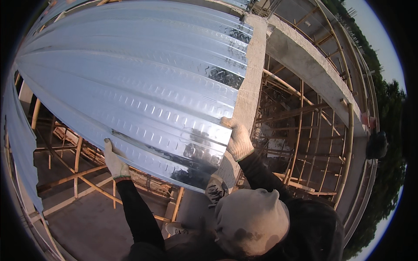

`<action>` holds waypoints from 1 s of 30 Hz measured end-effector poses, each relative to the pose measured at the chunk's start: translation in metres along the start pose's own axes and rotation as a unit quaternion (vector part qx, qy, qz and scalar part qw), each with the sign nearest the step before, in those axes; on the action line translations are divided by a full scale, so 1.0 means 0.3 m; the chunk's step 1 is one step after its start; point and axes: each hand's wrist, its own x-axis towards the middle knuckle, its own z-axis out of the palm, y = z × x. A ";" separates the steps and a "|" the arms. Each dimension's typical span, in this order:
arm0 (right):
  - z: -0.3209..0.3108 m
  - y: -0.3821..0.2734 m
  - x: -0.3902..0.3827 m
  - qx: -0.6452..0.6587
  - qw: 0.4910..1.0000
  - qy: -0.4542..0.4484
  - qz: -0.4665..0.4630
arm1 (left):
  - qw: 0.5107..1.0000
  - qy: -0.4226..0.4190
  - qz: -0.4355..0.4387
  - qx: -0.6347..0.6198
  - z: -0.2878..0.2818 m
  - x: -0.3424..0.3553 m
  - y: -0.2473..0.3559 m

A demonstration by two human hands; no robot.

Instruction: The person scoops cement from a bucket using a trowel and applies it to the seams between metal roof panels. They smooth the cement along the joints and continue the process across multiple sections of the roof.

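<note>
A long, shiny, corrugated metal decking sheet (pixel 143 102) stretches from near me toward the far left, with ribs and rows of small embossed marks. My left hand (pixel 115 164), in a pale knit glove, grips its near long edge, part of the fingers hidden by the metal. My right hand (pixel 239 140), gloved alike, is closed on the sheet's right end, beside the rough concrete beam (pixel 253 80). Dark patches or reflections mark that end. A patterned shoe (pixel 216 190) stands at the sheet's near right corner, partly covered by a rounded shape in beige cloth (pixel 252 217).
Wooden or bamboo scaffold poles (pixel 300 130) stand below on the right, and more poles (pixel 78 174) cross at lower left over a lower floor (pixel 87 226). A second concrete beam (pixel 313 65) runs at upper right. Another metal sheet (pixel 19 143) lies at far left.
</note>
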 end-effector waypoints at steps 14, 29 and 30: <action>-0.055 -0.213 -0.116 -0.178 0.980 0.047 -0.081 | 0.997 0.007 -0.002 -0.078 0.124 -0.214 -0.032; -0.236 -0.143 -0.048 -0.151 0.969 0.194 -0.039 | 0.996 0.008 -0.088 0.012 0.069 -0.253 -0.186; -0.237 -0.139 -0.052 -0.150 0.966 0.205 -0.048 | 0.996 0.018 -0.088 0.014 0.080 -0.263 -0.187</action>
